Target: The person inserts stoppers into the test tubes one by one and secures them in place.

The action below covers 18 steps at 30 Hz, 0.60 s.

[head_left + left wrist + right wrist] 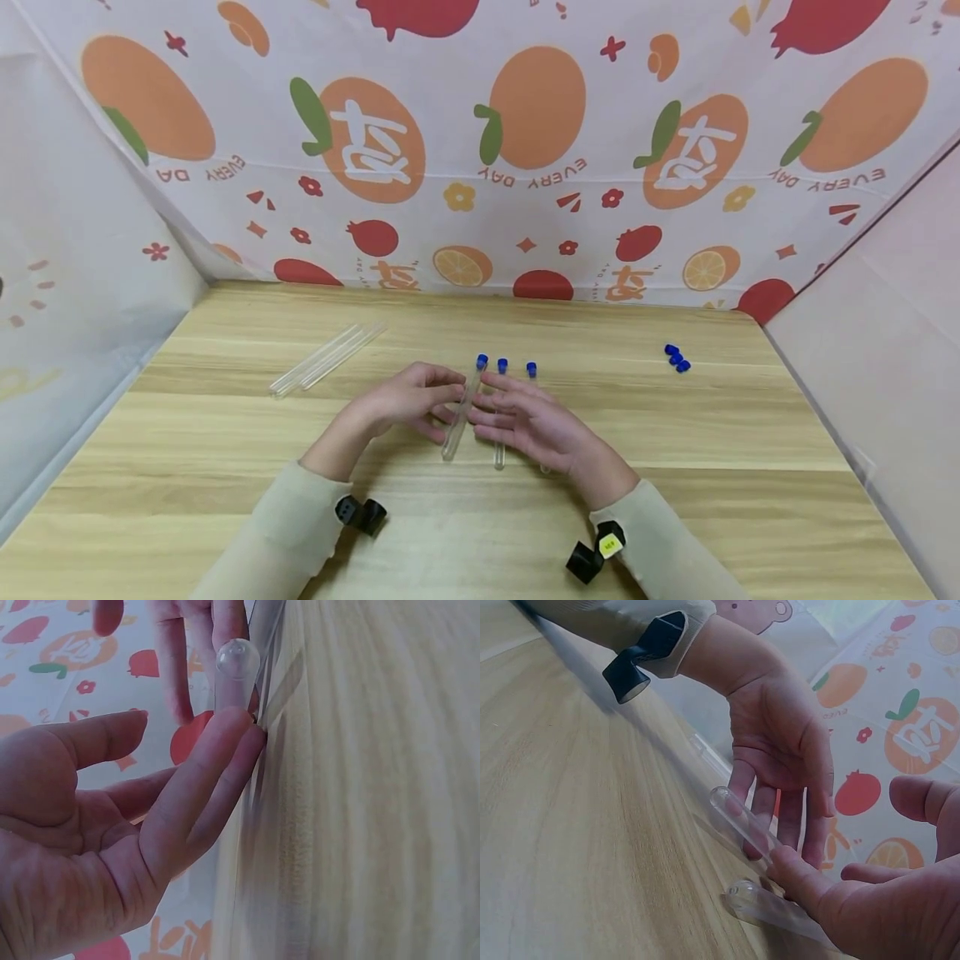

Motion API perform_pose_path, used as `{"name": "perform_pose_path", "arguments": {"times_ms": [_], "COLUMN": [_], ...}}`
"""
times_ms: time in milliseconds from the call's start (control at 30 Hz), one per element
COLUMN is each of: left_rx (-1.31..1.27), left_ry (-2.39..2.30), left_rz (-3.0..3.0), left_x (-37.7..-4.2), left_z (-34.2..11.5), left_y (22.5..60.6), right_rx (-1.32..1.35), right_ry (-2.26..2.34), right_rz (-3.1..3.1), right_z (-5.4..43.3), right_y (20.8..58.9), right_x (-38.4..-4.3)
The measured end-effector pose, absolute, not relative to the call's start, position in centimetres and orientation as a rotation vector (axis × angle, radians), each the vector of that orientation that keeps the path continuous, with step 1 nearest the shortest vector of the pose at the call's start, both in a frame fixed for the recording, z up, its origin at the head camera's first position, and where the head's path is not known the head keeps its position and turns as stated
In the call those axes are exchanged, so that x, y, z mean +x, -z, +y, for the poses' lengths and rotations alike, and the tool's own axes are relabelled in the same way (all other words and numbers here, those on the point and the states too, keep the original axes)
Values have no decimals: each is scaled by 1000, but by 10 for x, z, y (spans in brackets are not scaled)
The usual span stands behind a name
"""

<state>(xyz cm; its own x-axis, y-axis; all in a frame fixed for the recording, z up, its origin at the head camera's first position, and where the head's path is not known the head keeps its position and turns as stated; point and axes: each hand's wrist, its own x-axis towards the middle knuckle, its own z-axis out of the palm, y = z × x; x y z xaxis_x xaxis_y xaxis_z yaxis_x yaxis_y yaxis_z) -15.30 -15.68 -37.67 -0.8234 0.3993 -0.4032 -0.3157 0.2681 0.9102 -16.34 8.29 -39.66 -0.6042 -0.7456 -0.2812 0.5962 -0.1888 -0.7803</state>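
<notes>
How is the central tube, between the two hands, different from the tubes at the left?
The central tube has a blue cap; the left tubes show none. The central tube is between the left hand and right hand; the left tubes lie away from both. In the head view, the central tube runs steeper, while the left tubes slant more. All are clear and slender.
</notes>
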Motion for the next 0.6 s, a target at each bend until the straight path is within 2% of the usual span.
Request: {"name": "perform_pose_path", "arguments": {"times_ms": [600], "left_rx": [70], "left_ry": [-1587], "left_rz": [1987], "left_x": [-154], "left_z": [-161], "left_y": [374], "right_rx": [-228], "right_ry": [1892], "right_rz": [1176], "right_z": [83], "right_y": [394], "right_x": [-163]}}
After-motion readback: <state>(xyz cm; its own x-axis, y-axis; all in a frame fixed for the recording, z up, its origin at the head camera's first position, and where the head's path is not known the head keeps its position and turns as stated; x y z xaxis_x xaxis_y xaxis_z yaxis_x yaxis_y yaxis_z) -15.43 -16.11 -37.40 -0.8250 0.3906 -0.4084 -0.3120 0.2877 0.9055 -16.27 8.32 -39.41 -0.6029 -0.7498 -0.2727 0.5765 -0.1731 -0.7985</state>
